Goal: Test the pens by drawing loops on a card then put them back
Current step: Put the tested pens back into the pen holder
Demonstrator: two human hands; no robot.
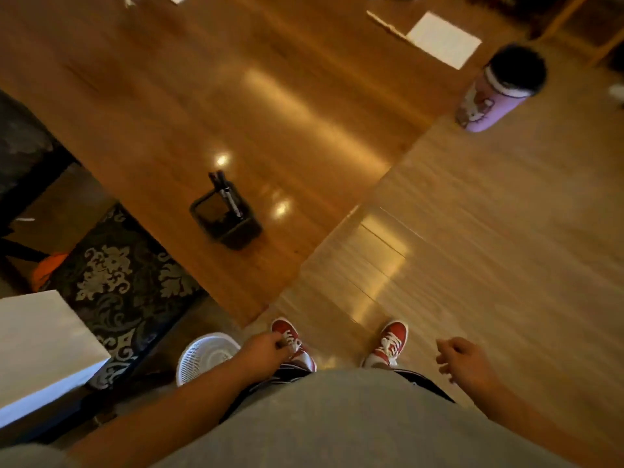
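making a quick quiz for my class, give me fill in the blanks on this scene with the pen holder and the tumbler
1. The black mesh square holder contains dark ___.
2. The pink cartoon-printed tumbler has a ___ lid.
3. The person's lace-up shoes are ___ with white laces.
Missing words: pens; black; red.

Dark pens [227, 194] lean inside a black holder [241, 233].

The head camera looks steeply down, tilted, over the table [162, 106] and the person's shoes [388, 342].
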